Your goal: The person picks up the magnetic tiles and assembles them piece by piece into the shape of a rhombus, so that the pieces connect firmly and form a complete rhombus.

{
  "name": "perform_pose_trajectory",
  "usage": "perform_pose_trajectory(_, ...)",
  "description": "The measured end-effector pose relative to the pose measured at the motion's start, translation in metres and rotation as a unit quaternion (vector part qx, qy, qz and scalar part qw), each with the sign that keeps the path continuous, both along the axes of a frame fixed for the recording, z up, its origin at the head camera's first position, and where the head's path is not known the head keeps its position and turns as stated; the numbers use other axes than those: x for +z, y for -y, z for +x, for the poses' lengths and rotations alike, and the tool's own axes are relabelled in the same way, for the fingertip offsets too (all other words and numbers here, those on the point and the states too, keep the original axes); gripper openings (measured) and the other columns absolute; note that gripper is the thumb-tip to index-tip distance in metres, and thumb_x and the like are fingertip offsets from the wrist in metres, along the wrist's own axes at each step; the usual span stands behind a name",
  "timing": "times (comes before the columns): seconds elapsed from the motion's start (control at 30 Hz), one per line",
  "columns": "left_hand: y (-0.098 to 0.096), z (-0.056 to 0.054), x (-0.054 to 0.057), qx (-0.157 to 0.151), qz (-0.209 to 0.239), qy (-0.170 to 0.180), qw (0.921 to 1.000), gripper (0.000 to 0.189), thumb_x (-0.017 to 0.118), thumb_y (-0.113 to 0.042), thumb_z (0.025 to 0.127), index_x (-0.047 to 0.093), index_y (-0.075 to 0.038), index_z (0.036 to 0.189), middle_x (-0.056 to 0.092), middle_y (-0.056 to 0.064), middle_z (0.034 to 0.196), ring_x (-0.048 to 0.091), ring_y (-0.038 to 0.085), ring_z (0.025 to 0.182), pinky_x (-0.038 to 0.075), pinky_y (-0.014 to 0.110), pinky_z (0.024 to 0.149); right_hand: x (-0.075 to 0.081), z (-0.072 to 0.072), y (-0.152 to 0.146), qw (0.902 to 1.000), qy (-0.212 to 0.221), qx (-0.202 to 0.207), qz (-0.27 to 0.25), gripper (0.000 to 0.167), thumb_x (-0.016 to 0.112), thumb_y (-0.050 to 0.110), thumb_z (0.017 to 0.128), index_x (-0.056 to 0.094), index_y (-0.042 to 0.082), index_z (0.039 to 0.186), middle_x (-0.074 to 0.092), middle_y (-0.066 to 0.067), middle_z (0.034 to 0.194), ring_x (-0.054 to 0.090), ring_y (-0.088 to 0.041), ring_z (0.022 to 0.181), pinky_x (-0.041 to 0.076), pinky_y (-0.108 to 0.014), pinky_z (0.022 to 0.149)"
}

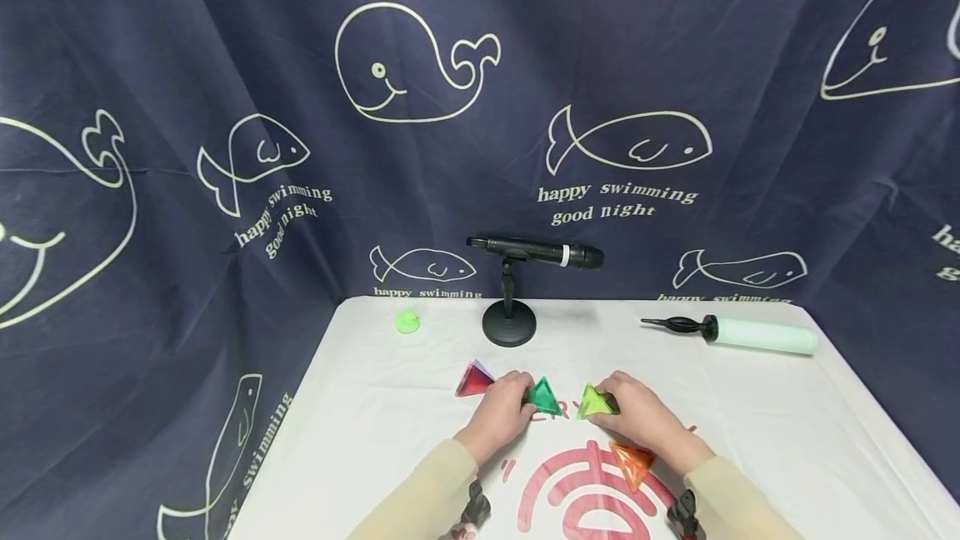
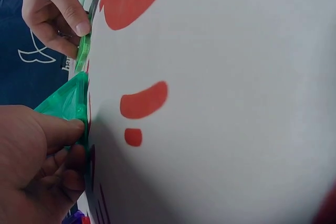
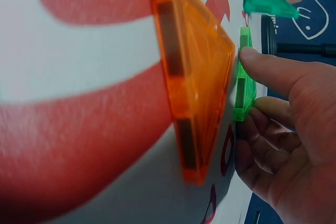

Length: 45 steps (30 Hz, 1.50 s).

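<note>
My left hand (image 1: 504,408) pinches a dark green translucent triangular tile (image 1: 544,397) between thumb and fingers. In the left wrist view the green tile (image 2: 65,98) is tilted up, with one edge close to the cloth. My right hand (image 1: 637,413) grips a lime green triangular tile (image 1: 592,403) by its sides, low over the white cloth. The right wrist view shows this lime tile (image 3: 242,95) lying nearly flat at the thumb tip. A gap separates the two tiles. An orange triangular tile (image 1: 632,465) lies on the cloth, nearer the body than the right hand.
Red and purple triangular tiles (image 1: 474,380) lie left of the left hand. Farther back stand a black microphone on a stand (image 1: 508,323) and a small lime toy duck (image 1: 407,321). A pale hand pump (image 1: 761,335) lies at back right. A dark blue curtain (image 1: 480,173) hangs behind the table.
</note>
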<state>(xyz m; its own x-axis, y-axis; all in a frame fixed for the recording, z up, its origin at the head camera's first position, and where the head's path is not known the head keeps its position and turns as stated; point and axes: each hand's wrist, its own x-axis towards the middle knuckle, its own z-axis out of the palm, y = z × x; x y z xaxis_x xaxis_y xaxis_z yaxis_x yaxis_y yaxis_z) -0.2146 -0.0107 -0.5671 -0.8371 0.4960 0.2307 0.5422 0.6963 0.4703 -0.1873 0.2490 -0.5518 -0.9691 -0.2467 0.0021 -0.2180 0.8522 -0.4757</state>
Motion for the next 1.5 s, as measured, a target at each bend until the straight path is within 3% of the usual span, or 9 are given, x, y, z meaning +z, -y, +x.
perform_pose_trajectory(0.17,-0.004,-0.002,-0.003,0.011,-0.015,-0.015,0.9997,0.016,0.081,-0.007,0.088,0.068,-0.008,0.097,0.059,-0.002,0.084,0.054,0.010,0.076,0.051,0.029,0.072,0.000,0.002,0.009,0.9999,-0.009,0.009,-0.006,0.043,0.091,0.025,0.080,0.074,-0.002,0.109,0.061,0.001,0.093,0.052,-0.012,0.079,0.052,-0.041,0.079)
perform_pose_trajectory(0.4,-0.008,-0.002,-0.005,0.003,-0.037,-0.025,0.9990,0.009,0.079,-0.008,0.089,0.070,-0.010,0.088,0.054,-0.004,0.079,0.052,0.007,0.072,0.051,0.027,0.069,0.000,0.001,0.015,0.9996,-0.022,0.011,-0.012,0.039,0.091,0.023,0.079,0.074,-0.001,0.105,0.060,0.001,0.091,0.053,-0.011,0.078,0.052,-0.042,0.078)
perform_pose_trajectory(1.07,-0.013,0.002,0.001,-0.009,-0.024,-0.029,0.9992,0.016,0.075,-0.005,0.087,0.065,-0.012,0.076,0.051,-0.005,0.074,0.047,0.006,0.066,0.047,0.025,0.063,0.003,-0.001,0.036,0.9997,-0.019,-0.013,-0.001,0.040,0.093,0.024,0.078,0.072,0.000,0.102,0.061,-0.003,0.091,0.054,-0.013,0.076,0.053,-0.040,0.077)
perform_pose_trajectory(1.5,-0.017,0.003,0.001,-0.015,-0.053,-0.004,0.9985,0.014,0.076,-0.015,0.094,0.070,-0.012,0.081,0.052,-0.004,0.077,0.048,0.006,0.064,0.048,0.025,0.062,-0.003,-0.004,0.046,0.9989,-0.040,-0.021,-0.011,0.035,0.093,0.024,0.078,0.070,0.003,0.093,0.055,0.000,0.084,0.049,-0.013,0.070,0.048,-0.037,0.069)
